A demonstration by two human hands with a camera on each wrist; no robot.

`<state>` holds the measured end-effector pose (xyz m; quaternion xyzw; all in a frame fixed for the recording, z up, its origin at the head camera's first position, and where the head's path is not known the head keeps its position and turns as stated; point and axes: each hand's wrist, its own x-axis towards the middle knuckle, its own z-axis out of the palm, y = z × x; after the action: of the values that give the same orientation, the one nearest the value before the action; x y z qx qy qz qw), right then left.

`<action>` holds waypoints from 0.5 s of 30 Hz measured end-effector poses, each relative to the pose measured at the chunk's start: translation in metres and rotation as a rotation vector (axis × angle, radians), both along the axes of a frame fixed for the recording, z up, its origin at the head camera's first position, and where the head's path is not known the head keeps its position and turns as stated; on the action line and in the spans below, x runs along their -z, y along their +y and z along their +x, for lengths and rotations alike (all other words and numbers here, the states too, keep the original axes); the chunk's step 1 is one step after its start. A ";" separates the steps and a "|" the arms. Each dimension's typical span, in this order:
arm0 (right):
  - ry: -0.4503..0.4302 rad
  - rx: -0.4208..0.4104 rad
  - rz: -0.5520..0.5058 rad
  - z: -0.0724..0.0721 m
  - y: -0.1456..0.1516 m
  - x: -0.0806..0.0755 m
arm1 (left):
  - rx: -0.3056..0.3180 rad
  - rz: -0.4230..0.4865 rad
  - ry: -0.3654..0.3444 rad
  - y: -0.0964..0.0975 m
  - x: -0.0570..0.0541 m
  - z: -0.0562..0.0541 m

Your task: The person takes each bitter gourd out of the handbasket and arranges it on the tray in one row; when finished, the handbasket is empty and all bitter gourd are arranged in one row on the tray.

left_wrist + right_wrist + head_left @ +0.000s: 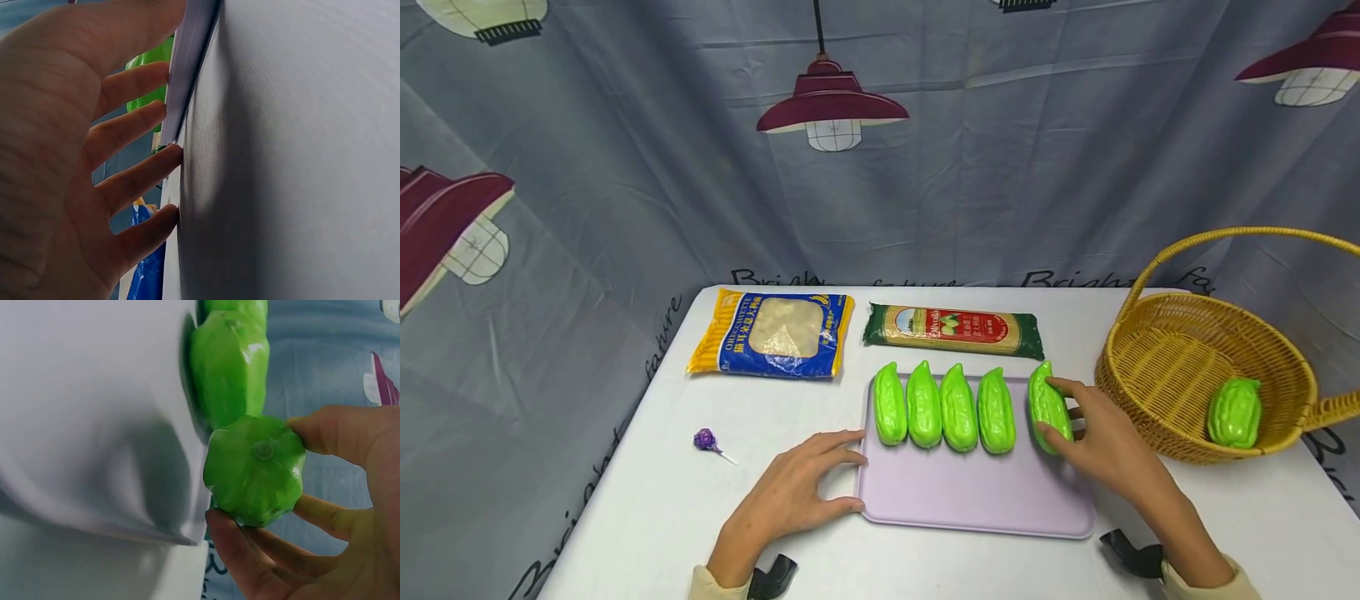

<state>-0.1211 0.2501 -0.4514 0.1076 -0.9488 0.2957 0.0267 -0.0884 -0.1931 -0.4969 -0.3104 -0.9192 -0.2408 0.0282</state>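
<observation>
My right hand (1108,433) pinches a green bitter melon (1047,407) between thumb and fingers at the right side of a lilac tray (962,500). In the right wrist view its blunt end (256,472) faces the camera, with the fingers around its side. Several more bitter melons (958,408) lie side by side along the back of the tray, tips pointing away. At the tray's left edge rests my left hand (797,487), thumb and fingertips spread along the rim. The left wrist view shows the spread fingers (137,178) beside the tray's side wall (186,56).
A yellow wicker basket (1138,408) with a tall handle stands at right, one bitter melon (1235,412) inside. Behind the tray lie a blue-and-yellow pasta bag (775,335) and a green-and-gold spaghetti pack (953,330). A purple lollipop (706,440) lies at left on the white table (647,517).
</observation>
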 end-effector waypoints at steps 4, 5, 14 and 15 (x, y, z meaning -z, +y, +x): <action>-0.006 -0.006 0.026 -0.001 -0.004 0.004 | 0.003 0.000 0.010 0.000 0.000 0.000; -0.005 -0.006 0.036 -0.001 -0.005 0.005 | 0.004 0.000 0.012 0.001 0.000 0.000; -0.019 -0.015 0.048 -0.006 -0.016 0.013 | -0.001 -0.008 0.004 0.001 -0.001 -0.001; -0.025 -0.016 0.046 -0.006 -0.017 0.014 | -0.001 -0.008 0.009 0.000 -0.001 0.000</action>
<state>-0.1276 0.2334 -0.4655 0.1120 -0.9548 0.2753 0.0099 -0.0889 -0.1927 -0.4964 -0.3113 -0.9201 -0.2357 0.0312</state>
